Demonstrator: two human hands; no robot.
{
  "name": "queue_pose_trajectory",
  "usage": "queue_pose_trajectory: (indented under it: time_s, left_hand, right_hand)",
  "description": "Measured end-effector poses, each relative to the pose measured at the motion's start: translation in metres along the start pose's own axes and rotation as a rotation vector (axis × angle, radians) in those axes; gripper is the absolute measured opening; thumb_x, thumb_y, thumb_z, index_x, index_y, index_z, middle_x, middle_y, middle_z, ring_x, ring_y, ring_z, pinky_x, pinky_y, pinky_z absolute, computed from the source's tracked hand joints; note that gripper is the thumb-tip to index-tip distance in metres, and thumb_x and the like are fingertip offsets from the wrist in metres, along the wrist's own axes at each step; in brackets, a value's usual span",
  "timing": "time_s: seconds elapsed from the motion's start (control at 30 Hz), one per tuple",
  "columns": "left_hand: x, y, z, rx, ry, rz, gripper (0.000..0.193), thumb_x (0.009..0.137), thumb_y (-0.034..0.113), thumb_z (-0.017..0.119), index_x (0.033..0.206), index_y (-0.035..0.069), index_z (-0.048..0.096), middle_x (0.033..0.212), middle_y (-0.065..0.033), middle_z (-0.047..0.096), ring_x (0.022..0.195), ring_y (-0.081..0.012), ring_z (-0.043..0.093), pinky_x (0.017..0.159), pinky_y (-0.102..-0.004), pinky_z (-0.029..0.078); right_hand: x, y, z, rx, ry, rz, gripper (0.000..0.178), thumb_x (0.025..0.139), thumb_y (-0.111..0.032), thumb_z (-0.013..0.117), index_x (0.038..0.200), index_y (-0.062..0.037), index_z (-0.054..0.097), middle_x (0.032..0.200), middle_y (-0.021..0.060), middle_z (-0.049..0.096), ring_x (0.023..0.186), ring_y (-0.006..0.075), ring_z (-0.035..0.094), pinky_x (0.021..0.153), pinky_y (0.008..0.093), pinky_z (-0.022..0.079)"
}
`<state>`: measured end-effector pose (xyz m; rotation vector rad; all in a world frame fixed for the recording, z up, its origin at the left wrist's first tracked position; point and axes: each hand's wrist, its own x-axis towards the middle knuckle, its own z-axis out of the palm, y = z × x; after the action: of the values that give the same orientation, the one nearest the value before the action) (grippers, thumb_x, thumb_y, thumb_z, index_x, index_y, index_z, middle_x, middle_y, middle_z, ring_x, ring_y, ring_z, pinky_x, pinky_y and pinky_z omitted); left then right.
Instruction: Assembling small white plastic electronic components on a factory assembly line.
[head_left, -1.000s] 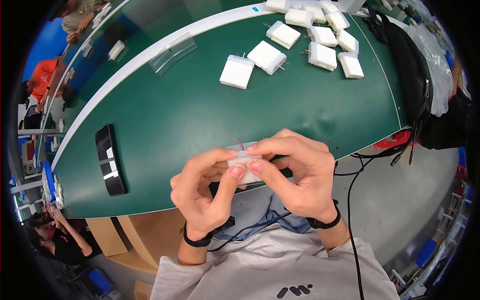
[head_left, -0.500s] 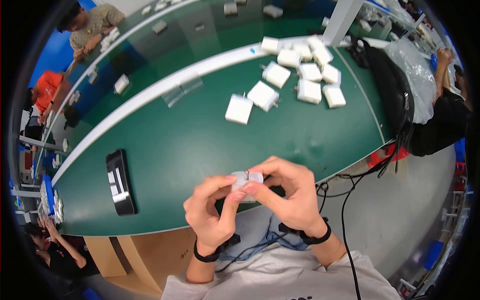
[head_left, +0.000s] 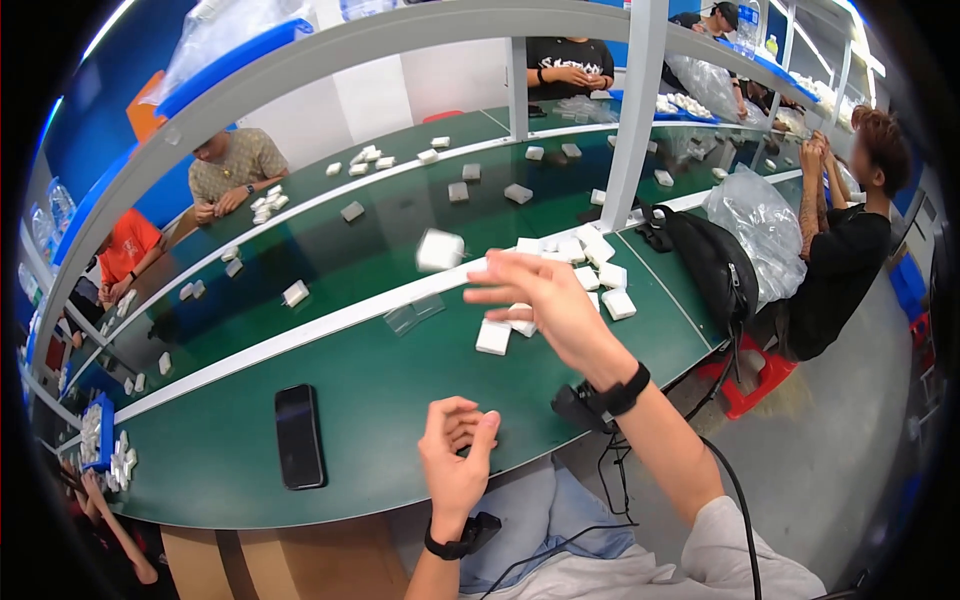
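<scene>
right hand (head_left: 545, 305) has its fingers stretched out and a bit spread, farther out than the black phone (head_left: 300, 437) and to its right. a blurry white block (head_left: 440, 250) is just past those fingertips, also farther out than the phone and to its right. the fingers are not wrapped around the block, and i cannot tell if one of them touches it. left hand (head_left: 460, 455) is to the right of the phone. its fingers curl in loosely, and its thumb stands apart from them.

a blue tray (head_left: 107, 427) is to the left of the phone, with a pile of small white pieces in it. more white pieces (head_left: 122, 462) lie between the tray and the phone. a brown box (head_left: 330, 560) is on the near side of the phone, under the green table (head_left: 385, 400); what is in it is hidden. far to the right of the phone, a see-through bag (head_left: 755, 240) sits crumpled next to a black bag (head_left: 705, 265). i cannot tell what is inside those two.
</scene>
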<state>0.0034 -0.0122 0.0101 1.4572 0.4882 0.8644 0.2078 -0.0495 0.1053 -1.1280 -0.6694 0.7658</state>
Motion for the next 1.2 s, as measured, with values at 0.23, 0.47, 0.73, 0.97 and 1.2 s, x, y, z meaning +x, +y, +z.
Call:
queue_pose_trajectory:
  time_s: [0.23, 0.47, 0.73, 0.97, 1.2]
  left_hand:
    - [-0.002, -0.006, 0.000, 0.080, -0.025, 0.015, 0.014, 0.100, 0.007, 0.074, 0.103, -0.002, 0.064, 0.089, -0.0072, 0.071, 0.080, -0.0103, 0.070, 0.068, -0.0255, 0.059]
    - [-0.014, 0.035, -0.006, 0.167, -0.188, 0.151, 0.008, 0.103, 0.003, 0.067, 0.103, -0.004, 0.069, 0.086, -0.0097, 0.075, 0.073, -0.0135, 0.070, 0.066, -0.0268, 0.055]
    - [-0.069, 0.217, -0.005, 0.341, -0.259, 1.113, 0.036, 0.103, 0.031, 0.054, 0.128, 0.004, 0.050, 0.101, -0.0204, 0.061, 0.072, -0.0385, 0.065, 0.065, -0.0529, 0.060]
    - [-0.054, 0.218, 0.010, 0.373, -0.325, 1.183, 0.040, 0.104, 0.031, 0.056, 0.136, 0.006, 0.054, 0.107, -0.0205, 0.063, 0.080, -0.0406, 0.068, 0.073, -0.0531, 0.060]
    - [0.158, 0.139, 0.022, 0.659, -0.337, 0.511, 0.020, 0.095, 0.016, 0.077, 0.096, -0.003, 0.071, 0.069, -0.0087, 0.066, 0.060, -0.0120, 0.060, 0.057, -0.0294, 0.047]
  right_hand:
    - [-0.039, 0.021, 0.005, -0.258, -0.170, -0.013, 0.037, 0.104, -0.021, 0.069, 0.129, 0.0054, 0.067, 0.112, 0.0165, 0.077, 0.091, 0.0182, 0.075, 0.075, 0.0325, 0.062]
    - [-0.072, 0.042, -0.044, -0.320, -0.074, 0.038, 0.027, 0.102, -0.022, 0.073, 0.109, 0.0034, 0.073, 0.084, 0.0072, 0.073, 0.065, 0.0078, 0.065, 0.053, 0.0234, 0.048]
    - [-0.073, 0.068, -0.066, -0.342, 0.031, -0.008, 0.022, 0.101, -0.019, 0.074, 0.092, 0.0017, 0.071, 0.065, -0.0038, 0.062, 0.057, 0.0023, 0.052, 0.054, 0.0226, 0.040]
    - [-0.066, 0.076, -0.071, -0.293, 0.009, -0.155, 0.021, 0.100, -0.016, 0.074, 0.093, 0.0041, 0.071, 0.065, -0.0022, 0.062, 0.058, 0.0035, 0.054, 0.054, 0.0232, 0.041]
    - [-0.081, 0.073, -0.077, -0.327, 0.081, -0.060, 0.017, 0.099, -0.011, 0.074, 0.093, 0.0044, 0.071, 0.065, -0.0025, 0.061, 0.059, 0.0017, 0.053, 0.053, 0.0216, 0.040]
